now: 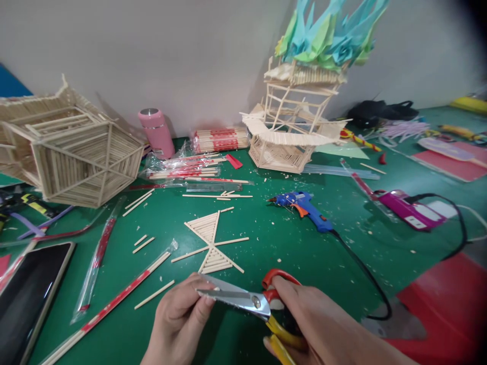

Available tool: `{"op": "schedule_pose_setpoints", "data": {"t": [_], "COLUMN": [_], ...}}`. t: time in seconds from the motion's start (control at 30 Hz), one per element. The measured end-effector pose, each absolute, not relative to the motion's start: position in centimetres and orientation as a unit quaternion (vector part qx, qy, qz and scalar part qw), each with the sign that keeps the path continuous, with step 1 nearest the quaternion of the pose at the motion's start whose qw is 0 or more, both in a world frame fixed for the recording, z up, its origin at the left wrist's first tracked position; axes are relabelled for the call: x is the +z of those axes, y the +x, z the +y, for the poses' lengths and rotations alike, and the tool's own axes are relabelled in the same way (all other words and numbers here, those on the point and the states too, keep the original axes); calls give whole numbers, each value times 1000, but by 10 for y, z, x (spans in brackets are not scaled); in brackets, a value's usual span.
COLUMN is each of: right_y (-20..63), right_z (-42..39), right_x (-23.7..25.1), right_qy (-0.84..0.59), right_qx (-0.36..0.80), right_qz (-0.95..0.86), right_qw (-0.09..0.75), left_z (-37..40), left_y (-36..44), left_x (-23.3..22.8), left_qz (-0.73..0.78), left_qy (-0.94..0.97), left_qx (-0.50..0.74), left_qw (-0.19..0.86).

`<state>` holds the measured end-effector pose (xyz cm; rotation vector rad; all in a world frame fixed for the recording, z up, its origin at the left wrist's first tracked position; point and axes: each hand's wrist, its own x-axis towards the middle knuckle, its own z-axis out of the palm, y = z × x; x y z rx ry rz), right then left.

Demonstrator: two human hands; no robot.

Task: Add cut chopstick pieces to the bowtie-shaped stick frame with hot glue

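Observation:
My right hand [323,324] grips the red and yellow handles of a pair of scissors [243,299] low in the view. The steel blades are shut and point left. My left hand [177,319] pinches the blade tips between thumb and fingers; I cannot tell whether anything small is held there. Just beyond the hands, a flat fan-shaped panel of glued wooden sticks [211,242] lies on the green table [289,253]. A loose stick [154,294] rests left of my left hand.
A blue glue gun [304,208] lies mid-table, its black cord running right. A hexagonal stick frame [76,157] stands at the left, a stick tower [292,126] with paper cranes behind. Also here: pink bottle [157,133], wrapped chopsticks [114,301], tablet [26,294], pink device [407,209].

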<state>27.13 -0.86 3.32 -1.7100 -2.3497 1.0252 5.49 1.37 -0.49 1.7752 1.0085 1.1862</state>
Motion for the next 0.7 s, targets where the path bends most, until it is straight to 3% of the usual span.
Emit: {"op": "schedule_pose_setpoints", "data": {"t": [0.37, 0.7], "right_y": [268, 271], "right_z": [-9, -12], "right_x": [27, 23], "right_qy": [-547, -578], "right_qx": [360, 306], "right_qz": [-756, -756], "right_qw": [14, 33], "left_z": [14, 13], "left_y": [54, 58], "left_x": [-4, -3], "left_qz": [419, 404], "left_qy": [680, 686], "left_qx": [456, 455], "left_qw": [392, 399]}}
